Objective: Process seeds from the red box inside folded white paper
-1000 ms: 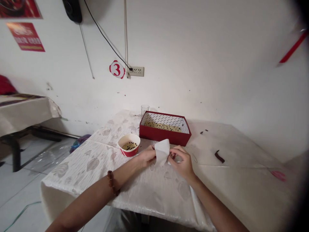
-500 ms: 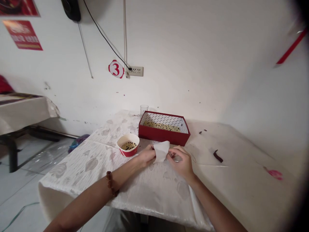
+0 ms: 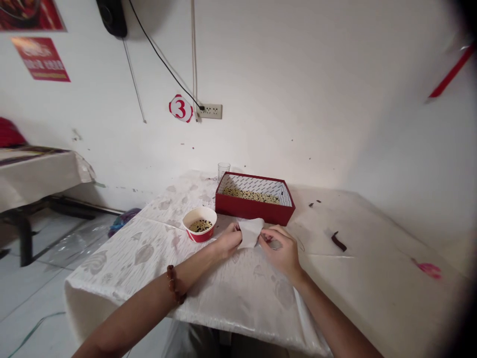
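Between my two hands is a small white pouch that looks like thin paper or cloth. My left hand is closed on its left edge. At its right edge my right hand pinches with thumb and fingers. Just behind the pouch stands a dark red box with a patterned white lining, and pale and black grains lie in its bottom. To the left of my left hand is a red and white paper bowl, with more of the grains inside.
A clear glass stands behind the box's left corner. On the right of the white tablecloth lie a dark curled strip and a pink item. A power strip is on the wall behind.
The white pouch is stretched wider and flatter between my hands, its left edge pulled leftward. Both hands keep hold of it. The whole view has shifted slightly.
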Motion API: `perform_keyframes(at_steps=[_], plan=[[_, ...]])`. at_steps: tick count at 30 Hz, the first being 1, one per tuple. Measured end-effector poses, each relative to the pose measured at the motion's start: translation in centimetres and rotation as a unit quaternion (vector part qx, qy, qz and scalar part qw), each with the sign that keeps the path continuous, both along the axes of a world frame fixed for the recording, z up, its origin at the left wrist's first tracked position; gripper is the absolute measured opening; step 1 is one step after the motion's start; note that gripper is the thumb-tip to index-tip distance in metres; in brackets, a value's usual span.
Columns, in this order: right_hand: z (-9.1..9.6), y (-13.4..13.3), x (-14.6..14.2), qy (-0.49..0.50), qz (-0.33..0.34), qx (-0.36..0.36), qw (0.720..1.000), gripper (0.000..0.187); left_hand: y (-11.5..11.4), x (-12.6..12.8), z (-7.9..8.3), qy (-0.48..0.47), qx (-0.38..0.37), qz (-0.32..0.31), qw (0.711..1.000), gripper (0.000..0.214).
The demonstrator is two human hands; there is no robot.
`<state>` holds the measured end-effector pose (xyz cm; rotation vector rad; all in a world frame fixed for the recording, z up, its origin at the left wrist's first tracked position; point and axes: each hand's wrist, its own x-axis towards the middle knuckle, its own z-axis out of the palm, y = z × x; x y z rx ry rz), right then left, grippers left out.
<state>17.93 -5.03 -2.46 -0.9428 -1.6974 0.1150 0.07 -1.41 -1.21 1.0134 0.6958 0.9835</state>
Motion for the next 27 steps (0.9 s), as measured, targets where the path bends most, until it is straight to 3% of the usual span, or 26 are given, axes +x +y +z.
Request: perform_keyframes(at_steps=[6, 11, 21, 27], plan=[[-0.2, 0.2, -0.3, 0.063, 0.013, -0.049, 0.997, 0.013, 0.1, -0.2, -0.4, 0.024, 0.042, 0.016, 0.999, 0.040], [-0.1, 0.3, -0.2, 0.015, 0.015, 0.007, 1.000, 0.016, -0.4, -0.4, 0.1, 0.050, 0.043, 0.041, 0.997, 0.044], [0.5, -0.4, 0.0, 0.011, 0.038, 0.068, 0.997, 0.019, -1.9, -0.8, 1.8, 0.109, 0.262, 0.066, 0.957, 0.014], [0.5, -0.5, -0.1, 0.029, 0.024, 0.080, 0.996, 0.022, -2.7, -0.7, 2.0, 0.104, 0.282, 0.089, 0.949, 0.005]])
